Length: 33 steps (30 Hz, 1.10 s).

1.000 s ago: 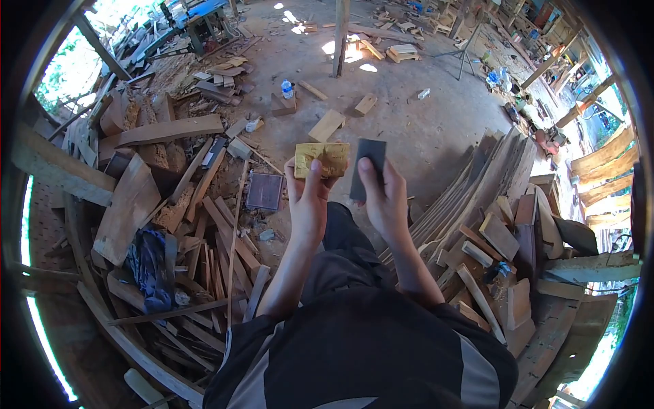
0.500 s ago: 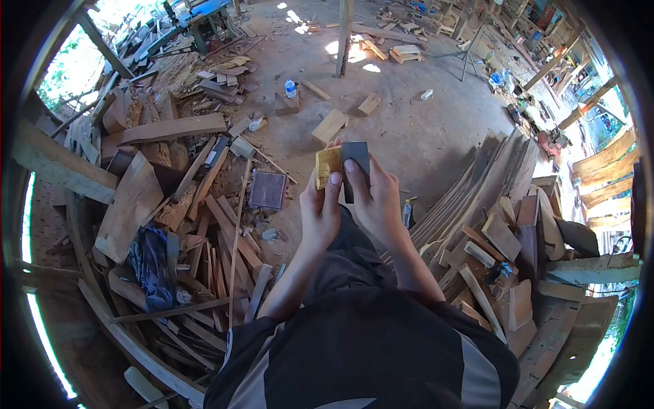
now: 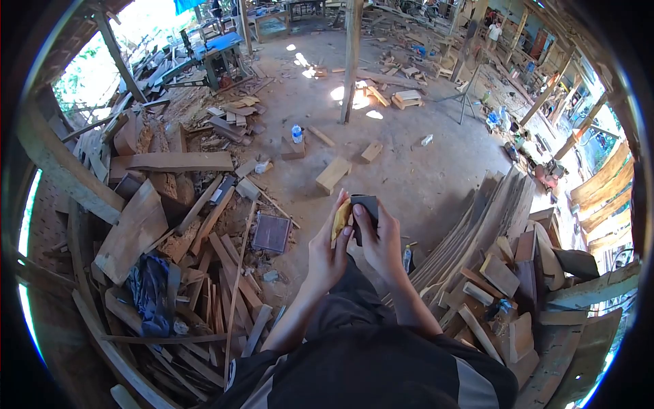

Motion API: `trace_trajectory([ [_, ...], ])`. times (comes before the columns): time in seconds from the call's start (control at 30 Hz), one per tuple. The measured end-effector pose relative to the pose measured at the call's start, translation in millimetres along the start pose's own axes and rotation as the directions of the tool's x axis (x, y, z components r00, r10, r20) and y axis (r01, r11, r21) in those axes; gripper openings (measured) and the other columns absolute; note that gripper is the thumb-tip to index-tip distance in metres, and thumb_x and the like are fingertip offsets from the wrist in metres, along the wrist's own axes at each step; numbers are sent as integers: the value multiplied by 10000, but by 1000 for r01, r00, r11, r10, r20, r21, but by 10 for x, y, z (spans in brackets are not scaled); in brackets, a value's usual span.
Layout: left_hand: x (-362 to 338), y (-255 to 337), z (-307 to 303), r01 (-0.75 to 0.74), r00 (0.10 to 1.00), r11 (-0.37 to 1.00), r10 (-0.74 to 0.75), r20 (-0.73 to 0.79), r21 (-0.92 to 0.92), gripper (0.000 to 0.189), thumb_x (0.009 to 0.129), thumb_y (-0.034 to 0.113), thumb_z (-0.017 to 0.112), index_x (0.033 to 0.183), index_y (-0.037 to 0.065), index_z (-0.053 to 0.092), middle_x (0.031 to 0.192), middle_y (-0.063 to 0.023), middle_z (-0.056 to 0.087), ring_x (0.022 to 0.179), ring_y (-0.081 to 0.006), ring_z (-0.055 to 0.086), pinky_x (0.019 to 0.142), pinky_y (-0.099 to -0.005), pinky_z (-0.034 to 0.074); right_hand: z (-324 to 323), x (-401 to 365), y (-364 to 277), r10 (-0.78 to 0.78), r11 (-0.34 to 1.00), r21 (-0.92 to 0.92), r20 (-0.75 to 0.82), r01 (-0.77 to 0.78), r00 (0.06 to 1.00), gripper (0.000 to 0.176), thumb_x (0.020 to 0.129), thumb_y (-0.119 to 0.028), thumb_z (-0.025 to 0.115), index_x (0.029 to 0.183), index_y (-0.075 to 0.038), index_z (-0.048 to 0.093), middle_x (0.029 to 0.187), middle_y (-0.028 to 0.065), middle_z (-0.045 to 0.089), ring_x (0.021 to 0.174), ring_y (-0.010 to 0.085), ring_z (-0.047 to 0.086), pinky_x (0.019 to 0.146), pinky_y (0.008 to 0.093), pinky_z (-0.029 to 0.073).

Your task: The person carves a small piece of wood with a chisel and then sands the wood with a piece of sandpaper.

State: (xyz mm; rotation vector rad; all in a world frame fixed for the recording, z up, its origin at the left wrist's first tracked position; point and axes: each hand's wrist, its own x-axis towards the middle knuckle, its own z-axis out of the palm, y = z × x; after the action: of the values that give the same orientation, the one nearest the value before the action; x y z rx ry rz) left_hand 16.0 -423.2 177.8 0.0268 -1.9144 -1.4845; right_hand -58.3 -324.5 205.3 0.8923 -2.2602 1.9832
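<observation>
My left hand [image 3: 327, 253] is closed around a small yellow piece [image 3: 340, 219] with an uneven surface, its material hard to tell. My right hand [image 3: 383, 247] grips a dark grey rectangular block [image 3: 369, 202], thumb pressed along its near face. Both pieces are held upright side by side in front of my legs, close together; whether they touch is not clear. Fingers hide the lower part of each piece.
Wooden blocks [image 3: 333, 175] and a water bottle [image 3: 297, 133] stand ahead on the floor. Scrap wood is heaped on my left, near a dark square panel [image 3: 271, 233]. Stacked planks [image 3: 470, 228] lean on my right. A wooden post [image 3: 351, 61] rises farther ahead.
The view has tipped upward, so hands and floor sit lower in it. The yellow piece has turned and shows a narrower side. Both hands keep their hold.
</observation>
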Motion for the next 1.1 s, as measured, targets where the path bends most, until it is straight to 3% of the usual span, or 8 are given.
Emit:
trace_trajectory([
  [0.47,-51,49,88,47,999,999,-47,16,-15,473,999,62,496,1450,-55,413,1444,-217,510,1337,-288,502,1066,-347,412,7,-50,53,-132,989,-74,-112,125,985,124,953,-62,620,982,56,598,717,179,671,622,256,709,534,322,487],
  [0.53,-70,50,95,101,995,994,-100,17,-49,452,1001,63,495,1430,-71,437,1452,-212,505,1346,-273,488,1083,-349,395,17,-79,95,-85,996,-17,-97,84,992,126,993,-96,585,1007,27,609,718,144,651,625,98,573,580,300,479],
  [0.67,-70,-5,139,6,1000,1000,-6,21,24,463,1005,68,482,1452,-37,417,1409,-227,537,1303,-306,545,1032,-342,442,-51,-113,96,-112,993,-52,-105,107,988,125,993,-93,583,1011,29,604,713,147,644,620,99,574,577,299,479],
  [0.73,-80,15,192,-6,1000,1000,6,15,-1,460,1007,69,479,1451,-35,419,1404,-228,541,1299,-307,549,1029,-342,444,-94,-124,105,-96,992,-87,-112,86,989,141,962,-87,612,979,52,596,729,179,673,635,272,712,541,331,492],
  [0.83,-90,44,267,30,999,999,-30,15,-12,460,1007,69,478,1452,-34,418,1391,-230,552,1295,-306,553,1030,-341,444,-164,-135,82,-97,990,-113,-115,84,989,145,964,-95,609,977,50,597,736,182,674,648,284,715,546,337,497],
  [0.97,-113,11,335,67,998,996,-66,18,-57,434,1024,92,463,1428,-65,437,1434,-205,523,1323,-263,514,1067,-339,408,-222,-191,96,-66,993,-103,-127,53,990,144,961,-93,610,980,49,598,742,188,675,658,295,717,551,342,501],
  [1.03,-88,3,338,42,999,999,-42,9,-17,432,1024,90,461,1426,-67,438,1425,-209,531,1315,-267,524,1061,-341,415,-225,-242,107,-67,992,-113,-90,57,994,144,983,-114,591,993,29,601,712,150,638,590,149,593,570,315,471],
  [1.1,-43,14,302,-16,999,999,15,36,48,456,1004,51,466,1448,-40,419,1394,-238,547,1300,-326,543,1036,-357,446,-254,-262,88,-60,994,-96,-88,51,994,152,981,-119,594,994,31,603,714,154,637,584,162,594,570,316,468],
])
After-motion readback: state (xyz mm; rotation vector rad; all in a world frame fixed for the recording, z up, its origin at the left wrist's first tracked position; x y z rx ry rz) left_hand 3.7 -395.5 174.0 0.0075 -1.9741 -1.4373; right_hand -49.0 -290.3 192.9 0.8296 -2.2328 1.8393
